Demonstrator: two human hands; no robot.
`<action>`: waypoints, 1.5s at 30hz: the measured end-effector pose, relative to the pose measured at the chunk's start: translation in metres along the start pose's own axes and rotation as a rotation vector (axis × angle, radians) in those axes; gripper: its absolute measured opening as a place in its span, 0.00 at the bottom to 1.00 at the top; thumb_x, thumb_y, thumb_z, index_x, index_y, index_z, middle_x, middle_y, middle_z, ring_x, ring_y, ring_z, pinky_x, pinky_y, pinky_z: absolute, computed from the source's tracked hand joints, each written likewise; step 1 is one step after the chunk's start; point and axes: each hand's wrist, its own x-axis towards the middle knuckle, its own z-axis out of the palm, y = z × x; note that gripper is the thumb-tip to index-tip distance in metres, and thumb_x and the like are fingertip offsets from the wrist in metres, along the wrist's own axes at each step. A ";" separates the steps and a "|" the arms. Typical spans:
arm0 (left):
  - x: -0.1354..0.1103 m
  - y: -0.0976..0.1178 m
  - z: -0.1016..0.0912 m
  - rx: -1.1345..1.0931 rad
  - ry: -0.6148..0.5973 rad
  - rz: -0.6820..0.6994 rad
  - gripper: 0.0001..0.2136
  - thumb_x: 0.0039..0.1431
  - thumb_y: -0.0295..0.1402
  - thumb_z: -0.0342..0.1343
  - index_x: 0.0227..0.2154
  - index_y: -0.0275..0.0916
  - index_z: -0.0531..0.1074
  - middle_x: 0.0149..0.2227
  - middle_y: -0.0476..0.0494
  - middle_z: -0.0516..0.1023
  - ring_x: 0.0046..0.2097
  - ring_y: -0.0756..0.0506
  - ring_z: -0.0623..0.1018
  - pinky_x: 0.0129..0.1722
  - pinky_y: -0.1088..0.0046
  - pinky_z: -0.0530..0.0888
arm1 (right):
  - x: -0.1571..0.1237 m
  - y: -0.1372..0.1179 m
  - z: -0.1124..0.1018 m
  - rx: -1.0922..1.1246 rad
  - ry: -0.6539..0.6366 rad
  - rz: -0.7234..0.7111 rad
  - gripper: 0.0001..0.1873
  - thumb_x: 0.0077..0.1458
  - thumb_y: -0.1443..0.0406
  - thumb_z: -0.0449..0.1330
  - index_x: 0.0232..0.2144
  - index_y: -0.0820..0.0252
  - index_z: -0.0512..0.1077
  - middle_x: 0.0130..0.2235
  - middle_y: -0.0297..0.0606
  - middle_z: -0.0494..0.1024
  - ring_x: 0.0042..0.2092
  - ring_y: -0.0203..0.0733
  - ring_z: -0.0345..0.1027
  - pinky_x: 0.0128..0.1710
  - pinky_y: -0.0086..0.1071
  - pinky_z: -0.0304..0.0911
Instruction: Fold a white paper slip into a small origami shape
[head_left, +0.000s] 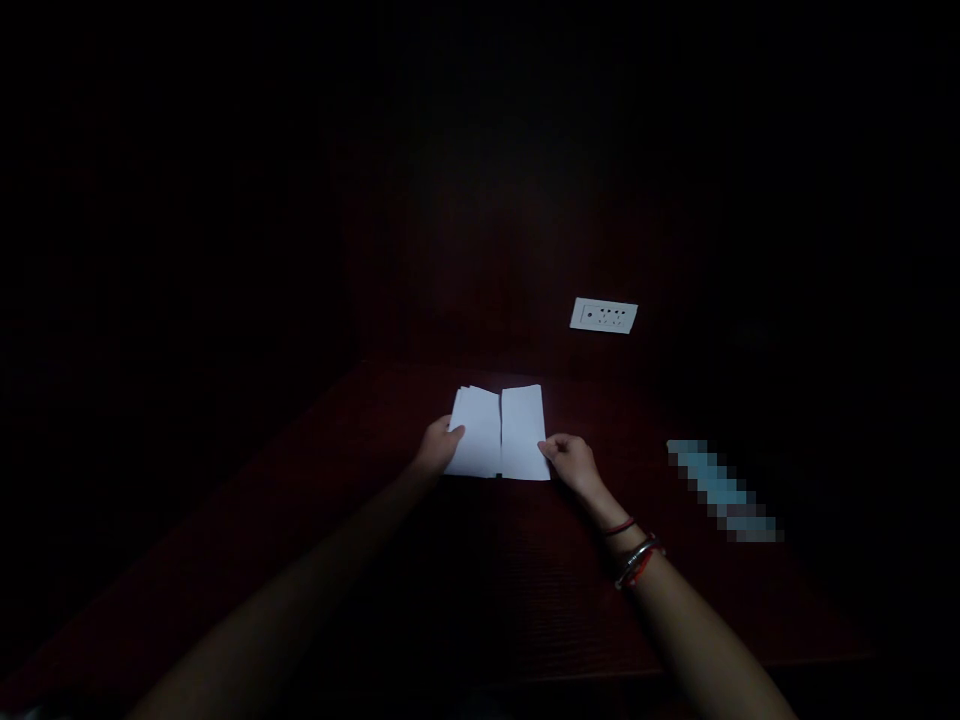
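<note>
Our left hand (437, 447) grips the left paper piece (475, 437), our right hand (572, 463) the right paper piece (523, 435), mid-frame over the worktop (337, 450). Gap between them shows; we can't tell if separation is complete. Neither is released yet.

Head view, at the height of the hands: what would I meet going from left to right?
Left hand → left-side white paper → right-side white paper → right hand → pixelated bluish item, too obscured to identify.
</note>
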 end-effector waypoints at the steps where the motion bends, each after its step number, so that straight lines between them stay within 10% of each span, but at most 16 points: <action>1: 0.008 -0.004 -0.012 0.065 0.026 -0.017 0.14 0.46 0.26 0.47 0.38 0.33 0.65 0.38 0.39 0.70 0.39 0.43 0.70 0.37 0.69 0.66 | 0.001 0.002 0.000 0.010 -0.022 0.013 0.08 0.43 0.64 0.49 0.22 0.63 0.64 0.19 0.32 0.66 0.20 0.30 0.60 0.18 0.21 0.54; 8: 0.025 -0.023 -0.062 0.482 0.209 -0.116 0.28 0.41 0.23 0.48 0.50 0.29 0.52 0.46 0.24 0.60 0.47 0.31 0.62 0.41 0.54 0.60 | -0.003 0.008 0.001 0.011 -0.241 0.056 0.12 0.37 0.71 0.55 0.31 0.63 0.62 0.17 0.29 0.66 0.16 0.30 0.60 0.14 0.22 0.55; 15: -0.012 -0.006 -0.018 0.862 0.211 0.412 0.21 0.49 0.28 0.43 0.49 0.31 0.55 0.50 0.30 0.57 0.52 0.34 0.55 0.46 0.56 0.55 | -0.007 0.002 -0.004 -0.075 -0.356 -0.018 0.17 0.32 0.72 0.60 0.31 0.62 0.68 0.19 0.29 0.68 0.18 0.29 0.60 0.17 0.22 0.54; 20: -0.027 -0.017 0.016 0.718 -0.229 0.717 0.18 0.51 0.35 0.44 0.46 0.37 0.59 0.48 0.39 0.61 0.49 0.42 0.61 0.46 0.66 0.59 | -0.001 0.002 -0.004 -0.079 -0.371 -0.052 0.20 0.28 0.69 0.62 0.31 0.62 0.69 0.26 0.31 0.69 0.26 0.30 0.61 0.24 0.22 0.56; 36: -0.023 -0.035 0.024 0.663 -0.236 0.743 0.16 0.50 0.37 0.47 0.42 0.37 0.61 0.47 0.38 0.62 0.49 0.41 0.61 0.46 0.64 0.57 | 0.032 -0.014 0.027 0.299 -0.258 0.179 0.15 0.37 0.72 0.56 0.34 0.67 0.65 0.29 0.39 0.72 0.27 0.33 0.65 0.26 0.27 0.62; 45: -0.018 -0.039 0.024 0.635 -0.077 0.601 0.24 0.43 0.43 0.52 0.41 0.32 0.60 0.43 0.34 0.62 0.46 0.38 0.62 0.43 0.63 0.59 | 0.014 -0.013 0.027 -0.277 -0.224 -0.592 0.13 0.44 0.73 0.51 0.33 0.60 0.71 0.35 0.37 0.72 0.38 0.38 0.63 0.41 0.31 0.56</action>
